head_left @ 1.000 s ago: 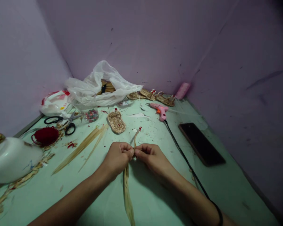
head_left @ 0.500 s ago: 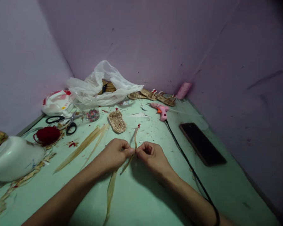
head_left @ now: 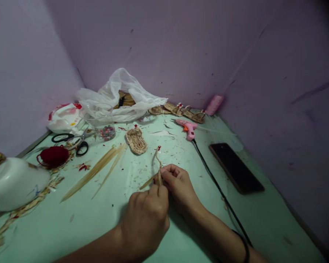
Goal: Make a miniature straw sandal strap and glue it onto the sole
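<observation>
Here, right hand (head_left: 179,184) grips strand (head_left: 157,157); packet (head_left: 63,118) print illegible.

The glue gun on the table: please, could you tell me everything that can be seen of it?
The glue gun has a pink, plastic-looking body, an orange trigger and a small dark red part on the handle. It lies on its side on the green table, nozzle pointing left. A black cable leaves the handle's end; a clear stick seems to extend from its back. The right hand is apart from it.
</observation>
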A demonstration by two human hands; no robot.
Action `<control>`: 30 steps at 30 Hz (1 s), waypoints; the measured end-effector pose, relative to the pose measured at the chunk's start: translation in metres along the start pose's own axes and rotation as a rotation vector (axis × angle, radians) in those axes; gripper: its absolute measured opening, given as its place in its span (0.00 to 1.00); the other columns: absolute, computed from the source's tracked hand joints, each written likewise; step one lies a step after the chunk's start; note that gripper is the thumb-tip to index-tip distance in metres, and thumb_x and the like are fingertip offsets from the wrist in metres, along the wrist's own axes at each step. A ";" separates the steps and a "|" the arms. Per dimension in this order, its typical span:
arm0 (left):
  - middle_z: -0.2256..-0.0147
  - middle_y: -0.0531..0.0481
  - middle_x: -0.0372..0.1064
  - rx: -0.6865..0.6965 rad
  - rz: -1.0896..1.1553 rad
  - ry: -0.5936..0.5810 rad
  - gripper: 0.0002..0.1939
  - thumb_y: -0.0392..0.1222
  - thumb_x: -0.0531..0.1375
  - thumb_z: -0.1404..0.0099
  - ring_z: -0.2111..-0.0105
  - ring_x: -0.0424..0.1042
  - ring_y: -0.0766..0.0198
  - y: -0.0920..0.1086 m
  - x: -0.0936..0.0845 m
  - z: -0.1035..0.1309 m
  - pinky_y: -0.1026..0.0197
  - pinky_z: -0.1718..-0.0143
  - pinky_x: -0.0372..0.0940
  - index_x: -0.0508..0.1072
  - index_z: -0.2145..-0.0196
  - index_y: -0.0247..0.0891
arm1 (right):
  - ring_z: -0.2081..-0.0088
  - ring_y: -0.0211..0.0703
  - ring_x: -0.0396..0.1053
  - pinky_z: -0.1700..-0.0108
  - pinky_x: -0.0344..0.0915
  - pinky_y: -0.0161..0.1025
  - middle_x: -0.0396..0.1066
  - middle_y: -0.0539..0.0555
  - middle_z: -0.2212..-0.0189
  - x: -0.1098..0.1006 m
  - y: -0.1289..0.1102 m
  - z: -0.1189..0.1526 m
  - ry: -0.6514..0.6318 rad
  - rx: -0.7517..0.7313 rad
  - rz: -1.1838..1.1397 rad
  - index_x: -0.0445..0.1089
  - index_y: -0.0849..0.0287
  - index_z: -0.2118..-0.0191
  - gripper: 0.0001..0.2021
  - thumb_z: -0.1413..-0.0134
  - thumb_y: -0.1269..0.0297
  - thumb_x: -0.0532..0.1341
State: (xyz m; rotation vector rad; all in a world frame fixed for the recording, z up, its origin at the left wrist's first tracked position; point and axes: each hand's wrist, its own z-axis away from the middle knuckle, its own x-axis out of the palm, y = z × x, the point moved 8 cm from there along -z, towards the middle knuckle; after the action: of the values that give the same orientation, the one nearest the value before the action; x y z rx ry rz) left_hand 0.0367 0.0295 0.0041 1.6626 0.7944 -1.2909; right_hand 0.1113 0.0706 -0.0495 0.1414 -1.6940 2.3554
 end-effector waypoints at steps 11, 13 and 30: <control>0.87 0.54 0.65 -0.628 0.963 -0.111 0.16 0.41 0.54 0.45 0.90 0.59 0.69 -0.066 -0.002 -0.020 0.67 0.88 0.53 0.69 0.60 0.32 | 0.83 0.30 0.52 0.79 0.48 0.31 0.59 0.44 0.86 0.009 -0.002 0.005 -0.056 0.002 -0.010 0.60 0.61 0.79 0.07 0.59 0.65 0.59; 0.91 0.57 0.59 -0.663 1.157 -0.309 0.14 0.41 0.55 0.47 0.93 0.54 0.71 -0.061 0.014 -0.021 0.69 0.91 0.49 0.70 0.64 0.30 | 0.82 0.30 0.52 0.79 0.48 0.31 0.59 0.44 0.86 0.011 -0.002 0.006 -0.074 -0.007 0.053 0.60 0.61 0.79 0.08 0.59 0.64 0.59; 0.90 0.61 0.48 -0.387 1.135 -0.433 0.10 0.43 0.57 0.56 0.88 0.44 0.76 -0.059 0.015 -0.035 0.67 0.85 0.38 0.68 0.83 0.31 | 0.85 0.28 0.50 0.83 0.45 0.30 0.58 0.44 0.87 0.015 -0.007 0.006 -0.165 -0.027 0.183 0.62 0.61 0.81 0.07 0.60 0.65 0.58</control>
State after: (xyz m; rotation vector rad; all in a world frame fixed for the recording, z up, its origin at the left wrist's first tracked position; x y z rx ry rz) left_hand 0.0040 0.0864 -0.0220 1.1175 -0.1945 -0.5670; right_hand 0.0986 0.0689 -0.0376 0.1877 -1.8876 2.5126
